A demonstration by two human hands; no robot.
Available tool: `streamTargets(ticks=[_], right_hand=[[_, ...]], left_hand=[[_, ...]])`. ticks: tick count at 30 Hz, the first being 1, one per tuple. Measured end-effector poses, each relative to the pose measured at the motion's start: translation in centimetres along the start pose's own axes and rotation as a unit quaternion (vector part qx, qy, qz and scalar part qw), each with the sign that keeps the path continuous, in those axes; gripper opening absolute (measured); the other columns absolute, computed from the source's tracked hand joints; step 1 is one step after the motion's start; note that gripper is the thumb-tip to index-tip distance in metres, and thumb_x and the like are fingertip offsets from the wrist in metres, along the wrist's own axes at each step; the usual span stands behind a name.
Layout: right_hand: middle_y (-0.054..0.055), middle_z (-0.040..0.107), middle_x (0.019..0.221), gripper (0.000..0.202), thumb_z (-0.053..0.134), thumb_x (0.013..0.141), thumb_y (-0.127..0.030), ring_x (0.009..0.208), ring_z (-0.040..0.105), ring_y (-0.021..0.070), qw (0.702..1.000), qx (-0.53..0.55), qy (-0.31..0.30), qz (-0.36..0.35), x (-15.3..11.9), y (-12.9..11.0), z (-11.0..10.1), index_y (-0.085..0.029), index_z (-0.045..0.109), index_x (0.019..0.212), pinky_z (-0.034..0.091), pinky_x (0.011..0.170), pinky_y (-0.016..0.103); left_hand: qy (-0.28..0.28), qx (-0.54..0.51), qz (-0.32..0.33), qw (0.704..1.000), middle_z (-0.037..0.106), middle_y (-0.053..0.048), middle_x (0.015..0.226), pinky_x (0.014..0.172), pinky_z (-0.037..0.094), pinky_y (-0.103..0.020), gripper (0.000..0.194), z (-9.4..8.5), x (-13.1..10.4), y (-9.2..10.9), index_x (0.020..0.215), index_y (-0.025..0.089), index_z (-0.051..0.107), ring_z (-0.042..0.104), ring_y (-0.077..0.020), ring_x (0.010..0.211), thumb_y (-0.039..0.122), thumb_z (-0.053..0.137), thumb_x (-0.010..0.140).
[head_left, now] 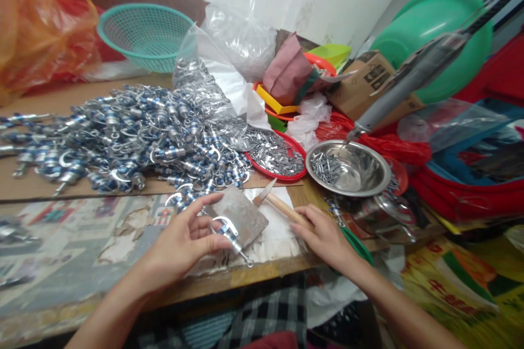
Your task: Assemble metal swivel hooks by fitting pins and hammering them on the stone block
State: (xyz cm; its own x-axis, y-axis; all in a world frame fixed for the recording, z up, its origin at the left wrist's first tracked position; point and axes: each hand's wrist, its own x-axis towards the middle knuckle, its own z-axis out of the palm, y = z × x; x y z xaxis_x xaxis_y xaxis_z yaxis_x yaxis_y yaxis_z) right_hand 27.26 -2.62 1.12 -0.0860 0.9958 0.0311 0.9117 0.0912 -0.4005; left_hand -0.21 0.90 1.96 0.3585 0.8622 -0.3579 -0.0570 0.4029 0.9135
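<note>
My left hand (pixel 190 234) holds a silver-and-blue metal fitting (pixel 233 241) with a curved hook between thumb and fingers, over the near left part of a flat metal block (pixel 241 212). In my right hand (pixel 321 232) is the wooden handle of a small hammer (pixel 286 211); its head rests at or just above the block's right side. Beyond my left hand lies a large pile of similar fittings (pixel 135 136). White paper (pixel 282 223) lies around the block.
Behind the block stand a red plate (pixel 301 172) of small metal pieces and a steel bowl (pixel 364 172) with pins. A teal basket (pixel 147 54) is at the back left. A grey rod-like tool (pixel 405 84) slants above the bowl. The table's front edge (pixel 262 272) is near.
</note>
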Motion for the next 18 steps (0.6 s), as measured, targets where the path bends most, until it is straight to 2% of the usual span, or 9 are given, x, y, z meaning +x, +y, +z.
streamTargets(ticks=[2, 5, 6, 8, 10, 11, 15, 18], right_hand=[[0.006, 0.062, 0.097, 0.022, 0.052, 0.084, -0.026, 0.090, 0.060, 0.0194, 0.997, 0.044, 0.047, -0.038, -0.7, -1.7, -1.0, -0.019, 0.057, 0.104, 0.047, 0.077, 0.030], [0.005, 0.061, 0.111, 0.038, 0.050, 0.086, -0.019, 0.099, 0.059, 0.0176, 0.981, 0.084, 0.111, -0.135, -1.8, -4.5, -2.4, -0.025, 0.048, 0.123, 0.046, 0.084, 0.028], [0.005, 0.061, 0.113, 0.044, 0.048, 0.087, -0.016, 0.099, 0.059, 0.0172, 0.976, 0.081, 0.114, -0.167, -2.2, -5.2, -2.6, -0.027, 0.044, 0.129, 0.047, 0.084, 0.027], [0.005, 0.063, 0.108, 0.051, 0.043, 0.087, -0.010, 0.092, 0.061, 0.0172, 0.974, 0.052, 0.082, -0.204, -2.8, -5.9, -2.6, -0.028, 0.039, 0.134, 0.049, 0.078, 0.028], [0.006, 0.065, 0.098, 0.053, 0.040, 0.087, -0.007, 0.082, 0.063, 0.0172, 0.979, 0.017, 0.025, -0.203, -3.2, -5.9, -2.2, -0.027, 0.038, 0.136, 0.051, 0.069, 0.028], [0.005, 0.065, 0.095, 0.053, 0.039, 0.086, -0.007, 0.079, 0.063, 0.0171, 0.980, 0.009, 0.015, -0.196, -3.4, -5.7, -1.9, -0.027, 0.037, 0.136, 0.052, 0.067, 0.028], [0.006, 0.064, 0.104, 0.055, 0.041, 0.086, -0.004, 0.090, 0.062, 0.0168, 0.975, 0.027, 0.085, -0.204, -4.1, -5.4, -1.1, -0.028, 0.038, 0.135, 0.051, 0.075, 0.028], [0.005, 0.065, 0.102, 0.050, 0.041, 0.086, -0.007, 0.088, 0.063, 0.0159, 0.979, 0.040, 0.051, -0.193, -4.0, -5.2, -0.7, -0.026, 0.043, 0.133, 0.051, 0.077, 0.027]], left_hand=[[-0.003, -0.004, 0.001, 1.000, 0.062, 0.003, 0.069, 0.061, 0.049, -0.027, 0.084, 0.0, 0.1, 0.0, 0.125, 0.016, 0.037, 0.063, -0.0162, 0.066, 0.020, 0.078, 0.052], [-0.001, -0.006, 0.002, 1.000, 0.062, 0.004, 0.071, 0.062, 0.050, -0.027, 0.083, 0.1, 0.0, -0.1, 0.125, 0.018, 0.036, 0.063, -0.0159, 0.066, 0.019, 0.077, 0.053], [0.002, -0.006, 0.002, 1.000, 0.062, 0.004, 0.071, 0.062, 0.050, -0.028, 0.083, 0.1, 0.0, -0.1, 0.125, 0.018, 0.036, 0.063, -0.0160, 0.066, 0.019, 0.077, 0.054], [0.005, -0.005, 0.003, 1.000, 0.061, 0.004, 0.069, 0.063, 0.050, -0.028, 0.084, 0.1, -0.1, -0.1, 0.126, 0.018, 0.035, 0.063, -0.0162, 0.066, 0.019, 0.077, 0.053], [0.006, -0.005, 0.005, 1.000, 0.061, 0.005, 0.068, 0.062, 0.050, -0.028, 0.084, 0.0, -0.2, 0.0, 0.126, 0.018, 0.035, 0.064, -0.0163, 0.064, 0.019, 0.077, 0.053], [0.007, -0.005, 0.005, 1.000, 0.060, 0.005, 0.067, 0.062, 0.051, -0.028, 0.084, 0.0, -0.2, 0.0, 0.126, 0.017, 0.035, 0.064, -0.0162, 0.064, 0.019, 0.076, 0.053], [0.008, -0.004, 0.009, 1.000, 0.062, 0.004, 0.069, 0.062, 0.051, -0.029, 0.084, 0.2, 0.0, 0.0, 0.126, 0.017, 0.035, 0.064, -0.0162, 0.064, 0.019, 0.077, 0.053], [0.007, 0.000, 0.007, 1.000, 0.063, 0.004, 0.069, 0.063, 0.052, -0.029, 0.084, 0.7, -0.1, 0.1, 0.126, 0.017, 0.037, 0.064, -0.0166, 0.065, 0.019, 0.077, 0.052]])
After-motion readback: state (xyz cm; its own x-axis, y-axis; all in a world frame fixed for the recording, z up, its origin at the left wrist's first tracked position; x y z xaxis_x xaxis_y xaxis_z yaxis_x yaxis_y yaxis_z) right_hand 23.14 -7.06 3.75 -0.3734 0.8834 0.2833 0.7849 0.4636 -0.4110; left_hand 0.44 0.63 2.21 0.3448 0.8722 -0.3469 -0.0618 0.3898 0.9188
